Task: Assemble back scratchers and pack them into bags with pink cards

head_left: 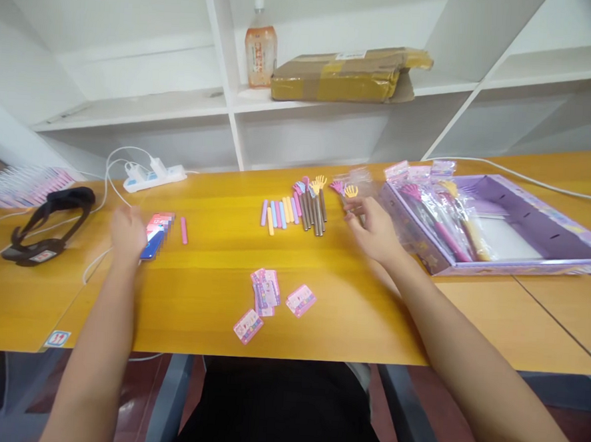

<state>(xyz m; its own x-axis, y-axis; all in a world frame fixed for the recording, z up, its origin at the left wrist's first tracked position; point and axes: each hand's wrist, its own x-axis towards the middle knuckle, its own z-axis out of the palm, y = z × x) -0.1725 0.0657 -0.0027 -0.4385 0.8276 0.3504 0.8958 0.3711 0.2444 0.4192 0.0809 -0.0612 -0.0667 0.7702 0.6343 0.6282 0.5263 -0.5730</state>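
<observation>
My right hand point(372, 231) is over the right-middle of the table, fingers partly bent and apart, with nothing visible in them. Just beyond its fingertips lie a yellow hand-shaped scratcher head point(351, 192) and a pink one point(337, 186), near clear plastic wrapping point(362, 178). To its left is a bunch of back scratchers with dark metal rods point(314, 210). A row of pastel handle tubes point(280, 213) sits beside them. My left hand point(128, 235), smeared by motion, is at the left edge of a phone point(156, 236); its fingers are unclear. A single pink tube point(183, 230) lies right of the phone.
Small pink cards point(266, 291) lie at the table's front middle. A purple box point(440, 264) with bagged scratchers stands at right. Leftward are a power strip point(155, 178), a black strap point(49, 232) and stacked pink-white packets point(27, 188). A bottle point(260, 52) and carton point(334, 77) occupy the shelf.
</observation>
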